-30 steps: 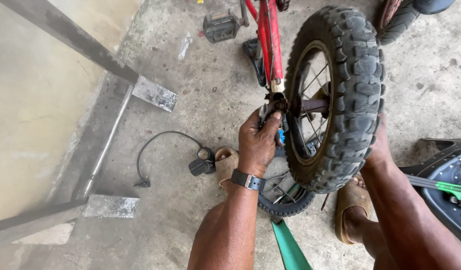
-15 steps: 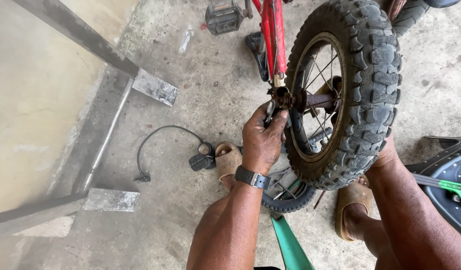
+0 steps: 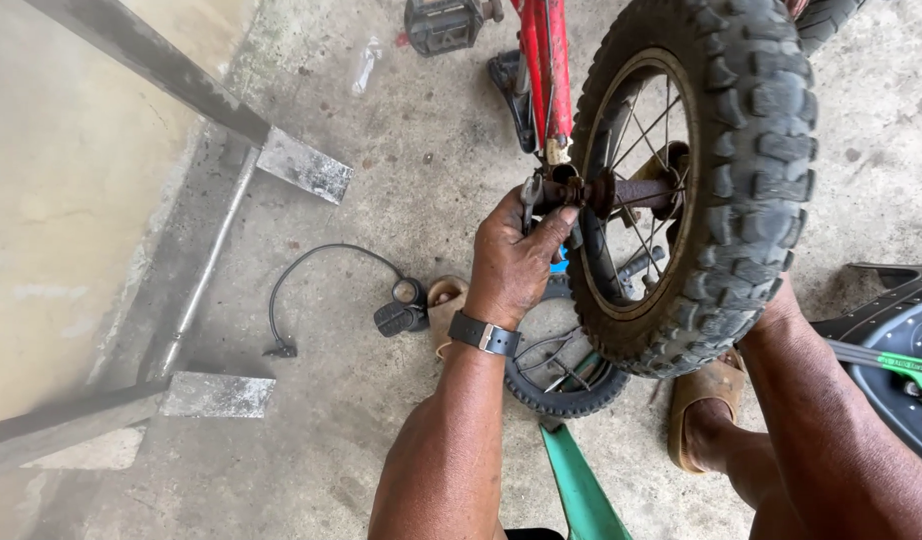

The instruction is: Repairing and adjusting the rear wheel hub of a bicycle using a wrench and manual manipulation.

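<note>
Small bicycle wheel [image 3: 716,180] with knobby black tyre, held upright above the concrete floor [image 3: 381,200], still seated in the red fork [image 3: 546,70] of the bicycle. Rusty hub and axle [image 3: 621,192] at the centre, thin spokes around.

Left hand [image 3: 516,262] closed narrow on the left end of the axle, thumb and fingers pinching at the axle nut [image 3: 561,190], with a small metal tool seemingly between them; too small to name surely. Black wristwatch [image 3: 486,335] on this wrist. Right hand hidden behind the tyre, only the forearm [image 3: 831,420] visible, so its grip not possible to tell; probably supporting the wheel from the far side.

Probably light to carry, stiff at rim and tyre, rubber knobs giving good friction. Spokes thin and bendable: better not to pull there. Rust on the axle suggesting rough, stuck threads, so firm hold at the nut, and the tyre or rim for steadying.

On the floor below: another small tyre [image 3: 566,375], a black cable with lever [image 3: 381,300], brown sandals [image 3: 706,395], a green frame tube [image 3: 581,485]. A grey metal stand [image 3: 181,80] near the left edge of the floor.
</note>
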